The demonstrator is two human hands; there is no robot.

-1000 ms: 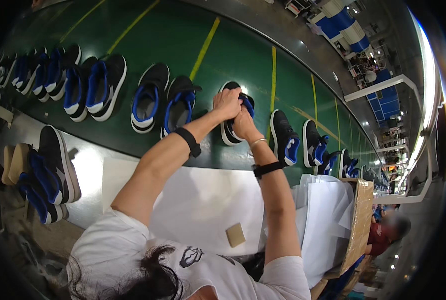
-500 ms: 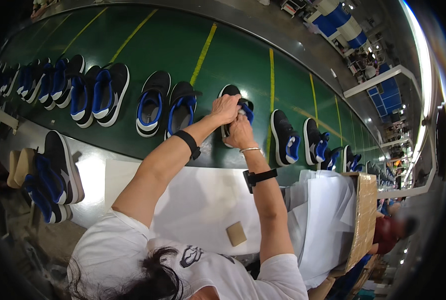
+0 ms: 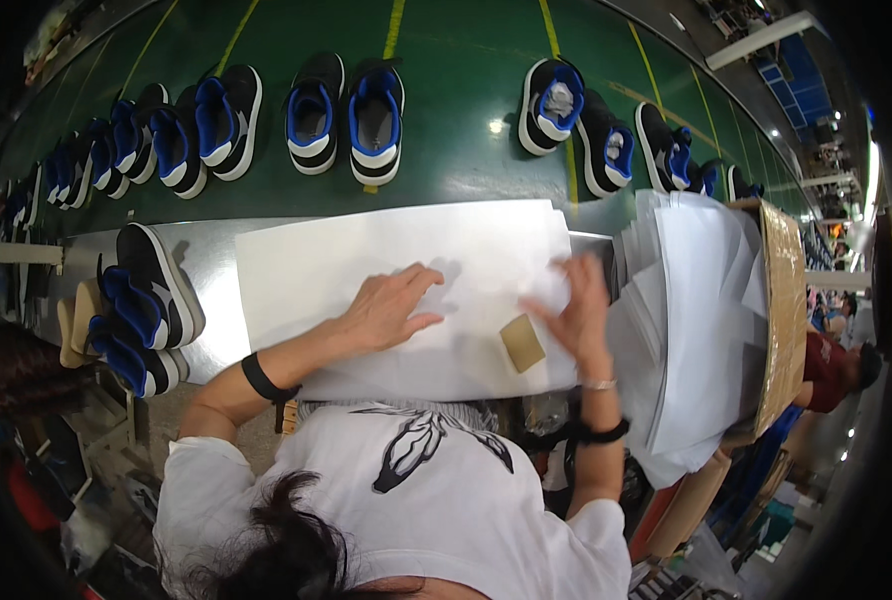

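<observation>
Over a stack of white paper sheets (image 3: 366, 240), my left hand (image 3: 391, 312) is held with thumb and fingers apart, nothing in it. My right hand (image 3: 581, 315), blurred by motion, hovers at the right side of the stack with its fingers spread, also bare. Close beside it on the paper lies a small tan block (image 3: 522, 344). Beyond the sheets, on the green belt, a black shoe (image 3: 552, 107) with blue lining has crumpled pale stuffing inside. Its neighbour, another black shoe (image 3: 606, 145), is stuffed likewise.
More black and blue shoes (image 3: 311, 115) line the green conveyor belt (image 3: 456, 100) on both sides. A pair of shoes (image 3: 156, 290) stands on the metal table at left, near tan shapes (image 3: 84, 318). At right, an open cardboard box (image 3: 781, 310) holds white sheets (image 3: 696, 300).
Both hands have let go of the shoe on the belt and drawn back over the paper, moving apart. My view has shifted, so the belt sits higher in the picture.
</observation>
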